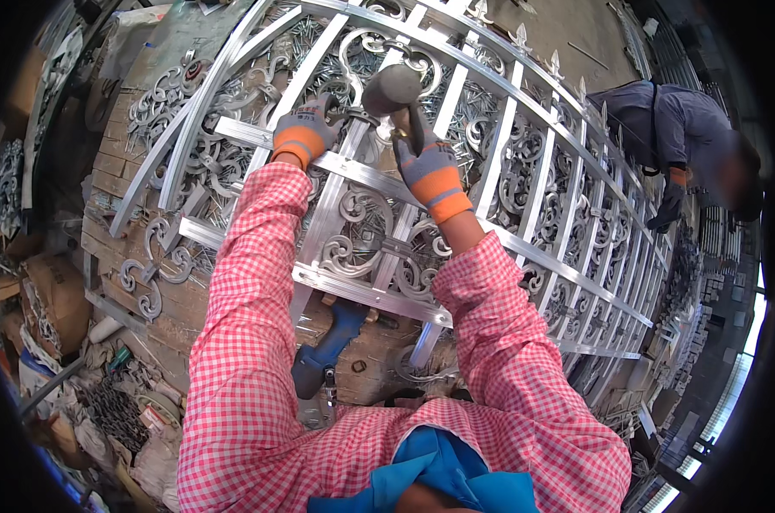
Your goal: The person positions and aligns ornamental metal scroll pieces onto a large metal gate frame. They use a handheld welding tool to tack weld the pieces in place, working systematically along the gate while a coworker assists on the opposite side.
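Observation:
My right hand (428,164), in a grey and orange glove, is wrapped round the handle of a mallet. The dark round mallet head (391,90) is over the metal gate panel (366,175), just right of my left hand. My left hand (305,132), gloved alike, has its fingers curled against a silvery scroll ornament (353,64) between the upright bars. Its fingertips are partly hidden. Below my hands, another scroll ornament (353,224) sits between the lower rails of the panel.
Loose scroll pieces (170,107) and scattered screws (306,43) lie on the wooden bench (118,158). A blue cordless drill (329,346) lies near my body. At the far right, a co-worker (686,128) bends over the long panel. Spear-shaped tips (521,36) line its far edge.

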